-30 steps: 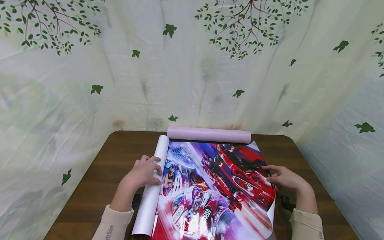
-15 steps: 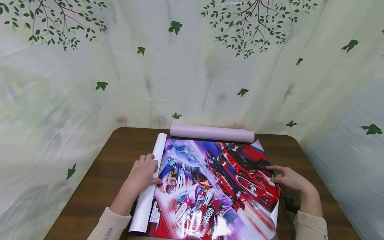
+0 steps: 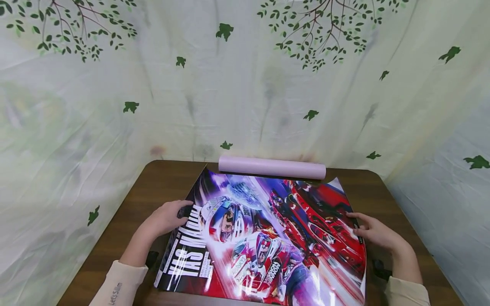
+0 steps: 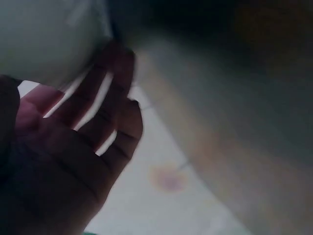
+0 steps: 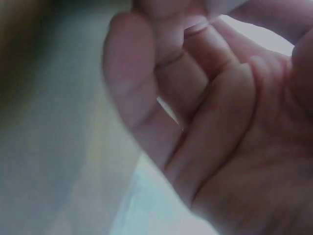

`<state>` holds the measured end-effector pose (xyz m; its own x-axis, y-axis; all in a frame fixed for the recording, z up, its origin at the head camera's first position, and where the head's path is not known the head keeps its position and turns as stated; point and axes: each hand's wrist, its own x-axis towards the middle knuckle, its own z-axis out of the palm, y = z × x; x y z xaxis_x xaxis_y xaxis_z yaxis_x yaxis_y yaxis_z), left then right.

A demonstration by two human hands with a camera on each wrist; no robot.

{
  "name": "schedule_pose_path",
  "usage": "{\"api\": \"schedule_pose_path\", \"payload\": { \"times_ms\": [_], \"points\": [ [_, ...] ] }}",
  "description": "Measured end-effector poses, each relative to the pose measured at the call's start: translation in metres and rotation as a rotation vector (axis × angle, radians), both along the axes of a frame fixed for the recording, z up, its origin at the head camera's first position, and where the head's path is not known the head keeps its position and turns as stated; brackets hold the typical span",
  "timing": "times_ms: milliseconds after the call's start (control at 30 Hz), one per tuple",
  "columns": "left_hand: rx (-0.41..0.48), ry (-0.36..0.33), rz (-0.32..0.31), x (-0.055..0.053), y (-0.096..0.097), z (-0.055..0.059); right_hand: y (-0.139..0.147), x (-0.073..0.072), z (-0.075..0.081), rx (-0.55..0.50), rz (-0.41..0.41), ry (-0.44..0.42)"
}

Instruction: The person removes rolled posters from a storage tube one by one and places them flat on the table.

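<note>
A glossy poster [image 3: 264,238] of racing drivers and red race cars lies spread out on the table, its left and right edges curving up a little. At its left edge my left hand [image 3: 166,217] grips the dark border between thumb and fingers. My right hand [image 3: 377,231] pinches the right edge with thumb and forefinger. In the left wrist view the bent fingers of the left hand [image 4: 73,132] reach toward a pale, blurred surface. The right wrist view shows the right hand [image 5: 220,112] with curled fingers, their tips partly cut off.
A pale pink roll [image 3: 272,167] lies along the back of the brown wooden table [image 3: 115,238], just behind the poster. A hanging cloth [image 3: 245,85] with printed leaves and branches surrounds the back and sides.
My left hand has moved left and toward me. The white rolled part at the poster's left has opened out flat, showing large white lettering. The right hand keeps its place at the right edge.
</note>
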<state>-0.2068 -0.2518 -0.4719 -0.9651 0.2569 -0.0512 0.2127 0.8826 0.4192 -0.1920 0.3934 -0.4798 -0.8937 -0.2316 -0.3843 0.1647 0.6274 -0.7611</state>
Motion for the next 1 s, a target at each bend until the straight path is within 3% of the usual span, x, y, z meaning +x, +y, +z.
{"api": "schedule_pose_path", "payload": {
  "times_ms": [167, 300, 433, 533, 667, 867, 1000],
  "points": [
    [0.162, -0.047, 0.012, -0.012, -0.021, -0.018, 0.007, 0.0, -0.014, -0.109, 0.062, 0.009],
    [0.287, -0.124, 0.027, -0.021, -0.033, -0.025, 0.01, 0.003, -0.019, -0.124, 0.043, 0.002],
    [0.421, -0.281, -0.043, -0.027, -0.044, -0.027, 0.012, 0.005, -0.02, -0.098, 0.028, -0.003],
    [0.495, -0.357, -0.096, -0.028, -0.049, -0.028, 0.013, 0.007, -0.021, -0.105, 0.034, -0.005],
    [0.534, -0.362, -0.108, -0.029, -0.051, -0.028, 0.016, 0.009, -0.022, -0.13, 0.024, -0.003],
    [0.517, -0.333, -0.094, -0.028, -0.05, -0.027, 0.017, 0.013, -0.024, -0.193, 0.01, 0.036],
    [0.586, -0.347, -0.075, -0.027, -0.054, -0.026, 0.021, 0.018, -0.024, -0.284, -0.078, 0.032]
  ]
}}
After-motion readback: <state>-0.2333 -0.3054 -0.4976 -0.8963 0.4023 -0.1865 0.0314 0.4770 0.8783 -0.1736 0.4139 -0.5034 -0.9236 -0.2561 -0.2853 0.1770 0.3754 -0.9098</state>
